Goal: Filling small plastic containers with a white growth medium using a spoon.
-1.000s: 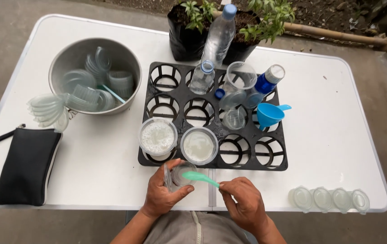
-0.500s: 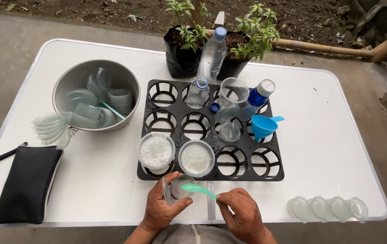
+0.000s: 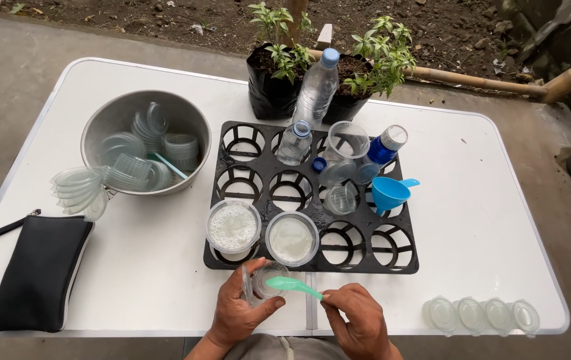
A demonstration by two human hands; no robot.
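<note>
At the near edge of the table [image 3: 132, 280], your left hand [image 3: 242, 313] wrapped a small clear cup [image 3: 265, 281], fingers curled round its wall, just below the black tray [image 3: 312, 197]. Your right hand [image 3: 359, 320] pinched the handle of a green spoon [image 3: 292, 286]. Its long axis ran left to right, bowl end lying over the cup's mouth, handle trailing toward your right. The cup sat left of that pinch, both hands close together.

left hand [image 3: 240, 313] holding cup [image 3: 267, 280], right hand [image 3: 359, 321] spoon [image 3: 292, 286]
</note>
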